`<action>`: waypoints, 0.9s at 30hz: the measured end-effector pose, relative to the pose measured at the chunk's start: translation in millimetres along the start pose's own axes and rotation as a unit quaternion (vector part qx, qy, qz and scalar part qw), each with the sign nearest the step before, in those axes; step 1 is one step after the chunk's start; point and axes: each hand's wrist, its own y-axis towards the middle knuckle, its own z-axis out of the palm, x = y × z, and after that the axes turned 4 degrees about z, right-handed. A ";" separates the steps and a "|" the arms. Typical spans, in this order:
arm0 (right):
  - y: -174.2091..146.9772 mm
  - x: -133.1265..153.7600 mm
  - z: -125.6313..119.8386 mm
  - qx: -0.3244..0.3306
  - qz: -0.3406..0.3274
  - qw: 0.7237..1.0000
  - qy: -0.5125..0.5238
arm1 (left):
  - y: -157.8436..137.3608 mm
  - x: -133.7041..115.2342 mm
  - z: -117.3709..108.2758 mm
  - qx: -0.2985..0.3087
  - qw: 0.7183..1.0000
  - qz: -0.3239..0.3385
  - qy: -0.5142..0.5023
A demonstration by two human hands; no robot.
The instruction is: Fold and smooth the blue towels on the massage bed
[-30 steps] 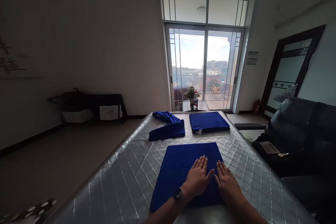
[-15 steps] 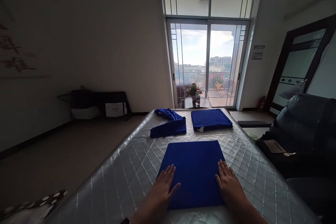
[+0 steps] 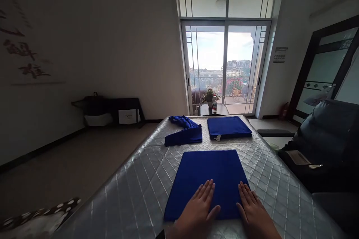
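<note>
A flat, folded blue cloth [image 3: 210,168] lies on the silver quilted table cover [image 3: 131,190] right in front of me. My left hand [image 3: 199,207] is over its near middle part, palm down, fingers stretched out and thumb apart. On the near right edge of the same cloth is my right hand [image 3: 254,207], also palm down with fingers extended. Neither hand grips anything. Beyond are a neat blue folded stack [image 3: 230,127] with a small white tag at its front and, to its left, a loosely crumpled blue garment [image 3: 185,130].
Past the far end stands a small dark table [image 3: 204,110] with a potted plant [image 3: 209,96] and a bottle [image 3: 214,104], before a glass sliding door [image 3: 207,52]. A dark armchair [image 3: 328,130] is at the right. Polka-dot fabric [image 3: 42,214] shows at lower left.
My left hand has slid right and nearer, from the cloth's left edge towards its middle. My right hand has drawn slightly nearer along the right edge. The view has shifted a little left.
</note>
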 end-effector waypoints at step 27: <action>-6.8 -26.4 -2.0 -0.064 -0.082 0.995 0.007 | -125.0 69.2 -11.3 -0.067 0.993 -0.084 0.050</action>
